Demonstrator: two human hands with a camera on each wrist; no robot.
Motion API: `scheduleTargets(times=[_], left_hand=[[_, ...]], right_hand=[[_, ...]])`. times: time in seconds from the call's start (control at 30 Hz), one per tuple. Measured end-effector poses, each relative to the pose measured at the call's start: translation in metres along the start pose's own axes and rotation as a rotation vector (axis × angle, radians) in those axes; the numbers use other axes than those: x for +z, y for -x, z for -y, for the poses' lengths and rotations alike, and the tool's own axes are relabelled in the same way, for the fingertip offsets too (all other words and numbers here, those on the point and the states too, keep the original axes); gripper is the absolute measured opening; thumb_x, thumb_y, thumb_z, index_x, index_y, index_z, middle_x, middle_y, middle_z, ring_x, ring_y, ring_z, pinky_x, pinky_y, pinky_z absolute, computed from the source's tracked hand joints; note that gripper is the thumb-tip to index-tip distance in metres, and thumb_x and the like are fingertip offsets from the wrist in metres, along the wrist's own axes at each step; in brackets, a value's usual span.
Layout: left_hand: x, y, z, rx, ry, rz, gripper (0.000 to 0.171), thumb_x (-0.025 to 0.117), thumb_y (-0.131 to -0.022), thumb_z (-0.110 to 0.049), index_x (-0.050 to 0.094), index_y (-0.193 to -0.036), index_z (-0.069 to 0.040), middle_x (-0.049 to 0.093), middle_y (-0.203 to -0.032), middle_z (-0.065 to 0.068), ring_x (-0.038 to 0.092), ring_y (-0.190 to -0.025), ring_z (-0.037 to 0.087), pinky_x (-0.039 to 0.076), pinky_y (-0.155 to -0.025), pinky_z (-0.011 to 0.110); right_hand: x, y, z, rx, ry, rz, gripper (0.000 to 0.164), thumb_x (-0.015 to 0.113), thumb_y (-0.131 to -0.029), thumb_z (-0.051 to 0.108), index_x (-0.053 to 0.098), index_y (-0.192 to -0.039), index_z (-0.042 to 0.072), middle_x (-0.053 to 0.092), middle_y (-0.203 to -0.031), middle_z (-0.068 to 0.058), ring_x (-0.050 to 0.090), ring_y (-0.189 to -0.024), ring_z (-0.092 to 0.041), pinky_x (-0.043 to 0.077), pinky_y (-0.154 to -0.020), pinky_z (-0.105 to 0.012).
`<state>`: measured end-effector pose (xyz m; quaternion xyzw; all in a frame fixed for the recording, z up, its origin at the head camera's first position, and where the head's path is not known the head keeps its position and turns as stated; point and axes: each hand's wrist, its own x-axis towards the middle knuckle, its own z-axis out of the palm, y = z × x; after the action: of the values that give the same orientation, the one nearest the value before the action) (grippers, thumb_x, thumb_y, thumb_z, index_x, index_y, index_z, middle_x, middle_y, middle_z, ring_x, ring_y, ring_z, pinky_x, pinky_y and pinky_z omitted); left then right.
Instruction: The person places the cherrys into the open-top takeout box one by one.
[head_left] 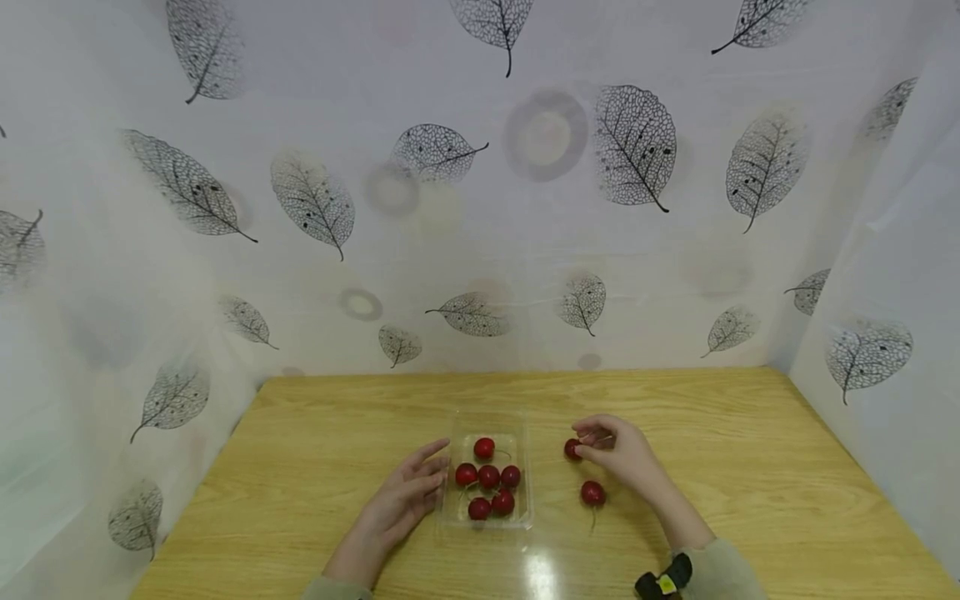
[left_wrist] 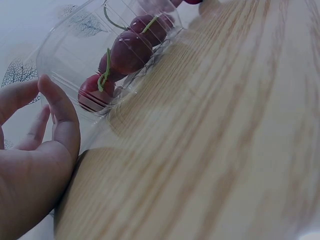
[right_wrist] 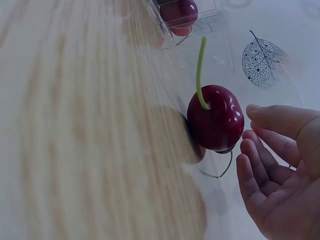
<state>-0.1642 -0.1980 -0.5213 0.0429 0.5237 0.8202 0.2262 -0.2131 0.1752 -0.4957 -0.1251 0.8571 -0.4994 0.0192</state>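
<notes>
Several red cherries [head_left: 488, 477] lie in a clear plastic tray [head_left: 531, 512]. Along its left side rests my left hand [head_left: 405, 493], fingers loosely extended; in the left wrist view its fingertips meet the wall of the clear tray [left_wrist: 62, 55]. To the right of the tray, the thumb and fingers of my right hand [head_left: 618, 454] are at a loose cherry [head_left: 572, 450], partly covered by them. The right wrist view shows no cherry enclosed between those fingers. Closer to me lies a second loose cherry [head_left: 592, 493], its green stem [right_wrist: 201, 70] showing in the right wrist view.
The wooden table [head_left: 315, 433] carries the tray and fruit. A white sheet [head_left: 480, 217] printed with dark leaf skeletons stands behind it and on both sides. My right wrist wears a black strap [head_left: 663, 577].
</notes>
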Motion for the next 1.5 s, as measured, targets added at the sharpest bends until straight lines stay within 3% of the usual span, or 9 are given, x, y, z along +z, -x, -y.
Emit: scheduleTargets(times=[0.43,0.73,1.5], left_hand=[[-0.002,-0.003,0.000,-0.008,-0.019,-0.014,0.057,0.053,-0.107,0.001,0.040,-0.160,-0.016,0.056,-0.130,-0.004,0.061,-0.106,0.002,0.053,-0.086,0.015],[0.000,-0.002,-0.002,-0.012,-0.009,-0.019,0.059,0.054,-0.107,0.002,0.039,-0.161,-0.015,0.056,-0.129,-0.004,0.061,-0.104,0.002,0.053,-0.086,0.015],[0.002,-0.001,-0.002,-0.026,-0.018,-0.044,0.061,0.056,-0.106,0.001,0.038,-0.162,-0.014,0.056,-0.130,-0.003,0.061,-0.107,0.004,0.053,-0.087,0.016]], right_hand=[[0.000,-0.003,-0.001,0.021,0.022,0.003,0.030,0.081,-0.090,0.001,0.073,-0.119,-0.003,0.076,-0.107,-0.015,0.069,-0.093,-0.015,0.058,-0.081,-0.021],[0.001,-0.003,-0.006,0.023,0.021,0.017,0.031,0.083,-0.089,0.001,0.073,-0.118,-0.004,0.076,-0.107,-0.016,0.067,-0.089,-0.010,0.057,-0.078,-0.020],[0.002,-0.003,-0.011,0.036,0.026,0.055,0.029,0.083,-0.089,0.002,0.074,-0.115,-0.004,0.075,-0.105,-0.015,0.066,-0.090,-0.012,0.057,-0.078,-0.020]])
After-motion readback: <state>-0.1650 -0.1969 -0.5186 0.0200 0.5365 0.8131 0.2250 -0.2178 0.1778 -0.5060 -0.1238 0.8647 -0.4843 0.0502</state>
